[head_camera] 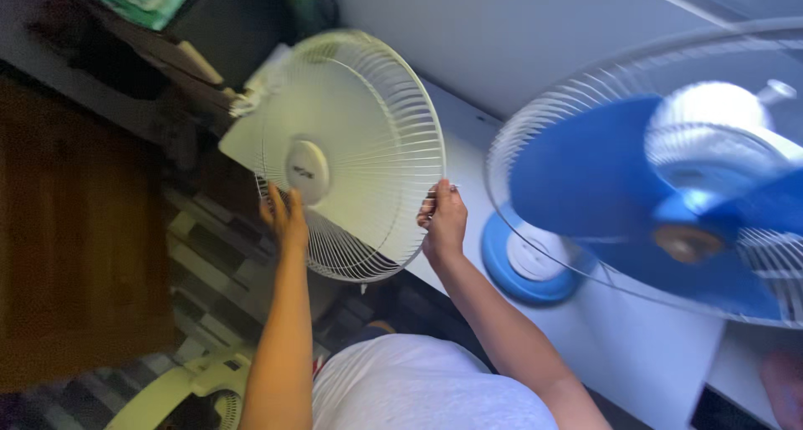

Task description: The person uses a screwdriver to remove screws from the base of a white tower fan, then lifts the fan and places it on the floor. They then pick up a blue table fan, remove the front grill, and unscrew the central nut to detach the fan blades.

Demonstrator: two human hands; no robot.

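A round white wire fan guard (351, 145) with a round centre cap is held up in front of me, tilted. My left hand (284, 217) grips its lower left rim. My right hand (442, 219) grips the rim on the right side. To the right stands a fan with blue blades (602, 179) behind its rear wire grille (535, 120), with a white motor housing (711, 112) and a blue round base (527, 267).
The blue fan stands on a white surface (644, 355) against a pale wall. A dark wooden cabinet (75, 229) is at the left. A patterned floor (209, 254) lies below. Another pale fan part (184, 388) lies on the floor.
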